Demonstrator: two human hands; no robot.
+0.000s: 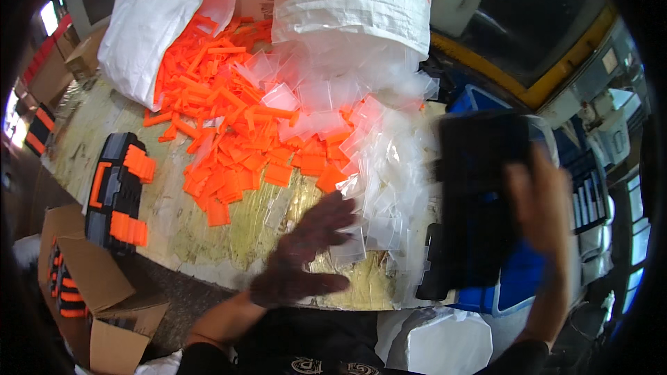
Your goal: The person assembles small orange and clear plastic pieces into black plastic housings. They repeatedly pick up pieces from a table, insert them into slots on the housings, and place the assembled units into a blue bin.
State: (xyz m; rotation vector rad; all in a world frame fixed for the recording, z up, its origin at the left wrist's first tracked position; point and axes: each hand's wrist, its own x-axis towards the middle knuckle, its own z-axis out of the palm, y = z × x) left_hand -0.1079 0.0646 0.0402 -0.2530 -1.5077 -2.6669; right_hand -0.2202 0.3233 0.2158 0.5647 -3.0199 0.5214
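My left hand point(307, 247), in a dark maroon glove, hovers over the front of the table with fingers spread and nothing held. Beside its fingertips lie loose clear plastic sheets point(383, 232). My right hand point(539, 208), bare, grips the right edge of a black plastic box part point(479, 203). This part is motion-blurred and its underside is hidden; it appears above the table's right edge and a blue plastic crate point(521, 276). Orange plastic pieces point(229, 130) are heaped beyond my left hand. At the left stands a black toolbox point(112, 192) with an orange handle and orange latches.
A white woven sack point(156, 36) spills orange pieces; another white sack point(354, 5), bearing print, spills clear sheets. An open cardboard box point(99, 271) holding black-and-orange toolboxes sits below the left table edge. A yellow-framed machine point(563, 67) stands at the back right.
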